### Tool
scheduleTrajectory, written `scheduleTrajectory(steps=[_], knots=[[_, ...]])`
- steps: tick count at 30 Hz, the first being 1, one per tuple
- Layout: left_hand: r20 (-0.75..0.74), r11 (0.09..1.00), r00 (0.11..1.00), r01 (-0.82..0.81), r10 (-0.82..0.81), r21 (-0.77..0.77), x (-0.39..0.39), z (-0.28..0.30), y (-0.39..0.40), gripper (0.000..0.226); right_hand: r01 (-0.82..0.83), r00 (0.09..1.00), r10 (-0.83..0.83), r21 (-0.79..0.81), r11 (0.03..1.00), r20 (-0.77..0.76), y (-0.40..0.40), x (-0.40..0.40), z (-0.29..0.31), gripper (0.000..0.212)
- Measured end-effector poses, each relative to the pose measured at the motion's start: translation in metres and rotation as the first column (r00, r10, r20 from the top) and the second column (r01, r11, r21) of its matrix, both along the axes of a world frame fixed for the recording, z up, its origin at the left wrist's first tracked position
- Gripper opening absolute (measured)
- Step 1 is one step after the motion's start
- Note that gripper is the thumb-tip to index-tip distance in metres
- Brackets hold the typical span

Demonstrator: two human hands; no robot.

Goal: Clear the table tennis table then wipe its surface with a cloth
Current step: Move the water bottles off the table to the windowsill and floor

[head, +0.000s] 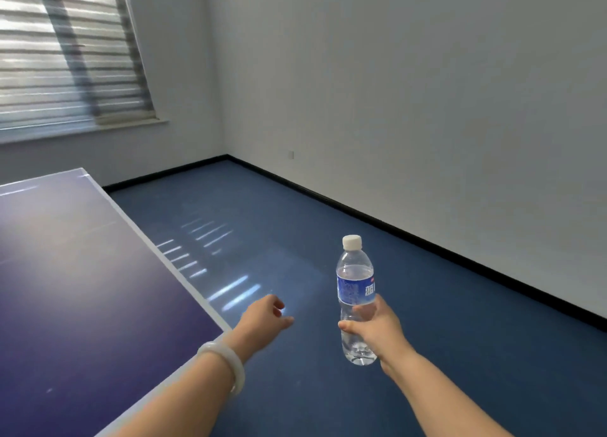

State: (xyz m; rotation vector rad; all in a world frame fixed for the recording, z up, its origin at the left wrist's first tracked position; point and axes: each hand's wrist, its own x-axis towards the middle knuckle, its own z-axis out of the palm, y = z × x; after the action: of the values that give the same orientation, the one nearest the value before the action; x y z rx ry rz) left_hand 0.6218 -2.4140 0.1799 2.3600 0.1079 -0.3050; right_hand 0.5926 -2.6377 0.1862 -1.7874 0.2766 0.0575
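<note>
**Bottle held off the desk, over the floor**

Room: pale walls, black skirting, blue floor (427, 354). Window with striped blinds (65, 49) upper left; light bars from it fall on the floor beside the desk. A small wall socket (291, 155) sits low on the far wall.

Desk (65, 289): blue-purple top with white edge lines, occupying the lower left. The part in view carries nothing. Some faint specks and glare on the surface.

Bottle (356, 292): clear plastic, white cap on, blue label, water inside. Upright, in the air to the right of the desk corner, above the floor, well apart from the desk edge.

Right hand (377, 328): wrapped around the lower half of the bottle, below the label. Fingers (348, 325) curl round the front, thumb up along the right side near the label's lower edge. Firm enclosing grip.

Left hand (266, 318): extended just past the desk corner, over the floor, holding nothing. Fingers loosely curled, slightly apart, pointing right toward the bottle but not touching it. Pale bangle (226, 362) on the left wrist, which passes over the desk corner.

No cloth in view.
</note>
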Motion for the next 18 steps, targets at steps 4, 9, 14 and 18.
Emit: scheduleTrajectory(steps=[4,9,14,18], knots=[[-0.001,0.999,0.999,-0.047,0.047,-0.017,0.103,0.007,0.017,0.038,-0.034,0.999,0.035,-0.013,0.999,0.013,0.010,0.109,0.011,0.042],[-0.008,0.994,0.994,-0.105,0.105,-0.012,0.216,0.008,0.028,0.035,-0.063,0.998,0.063,0.003,0.998,0.009,0.019,0.233,0.009,0.041],[-0.023,0.984,0.984,-0.176,0.176,-0.004,0.327,0.001,0.044,0.036,-0.157,0.987,0.157,0.018,0.987,-0.029,0.039,0.372,-0.004,0.045],[0.006,0.955,0.955,-0.296,0.296,0.007,0.417,0.006,0.067,0.039,-0.300,0.954,0.300,0.004,0.954,0.010,0.066,0.491,0.001,0.043]])
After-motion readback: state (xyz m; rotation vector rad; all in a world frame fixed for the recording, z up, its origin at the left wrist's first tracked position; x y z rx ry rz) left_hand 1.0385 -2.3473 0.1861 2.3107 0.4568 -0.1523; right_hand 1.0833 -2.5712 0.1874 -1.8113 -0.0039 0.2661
